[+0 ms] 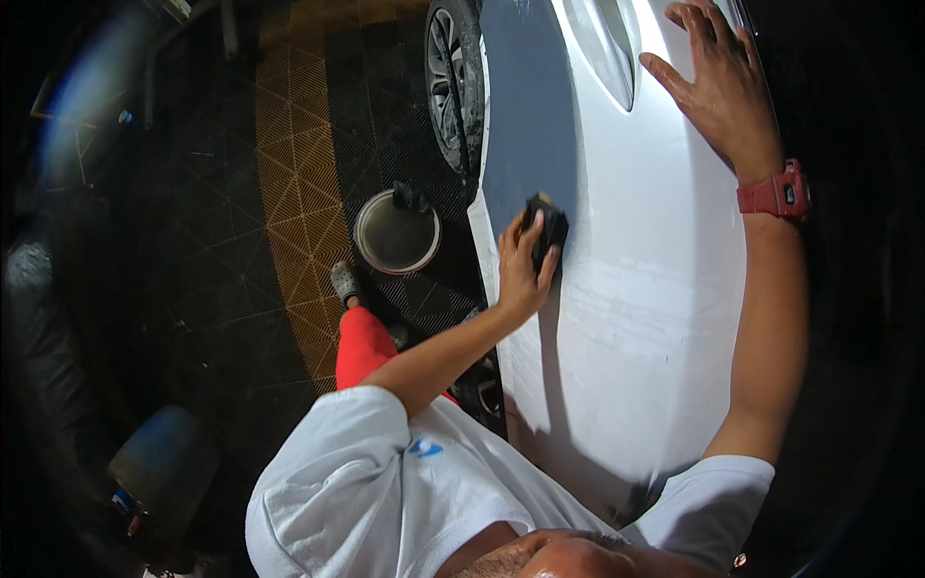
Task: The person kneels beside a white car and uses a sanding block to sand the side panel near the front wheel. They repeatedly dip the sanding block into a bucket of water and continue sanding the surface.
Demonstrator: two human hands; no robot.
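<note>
My left hand point(521, 270) is closed on a black sanding block point(549, 227). The block rests at the lower end of a matte grey patch point(530, 96) on a white car body point(636, 318). My right hand point(723, 91), above a red wristwatch point(777, 195), lies on the white body farther off, fingers spread and holding nothing. Between the right hand and the grey patch sits a long silver teardrop-shaped piece point(609, 48). The underside of the block is hidden.
A round bucket point(361, 241) of cloudy liquid stands on the floor at left, a dark cloth point(411, 197) over its rim. Beyond it is the car's wheel point(453, 87). Black floor tiles carry a yellow-brown strip point(294, 144). A blue-grey rounded object point(164, 462) stands lower left.
</note>
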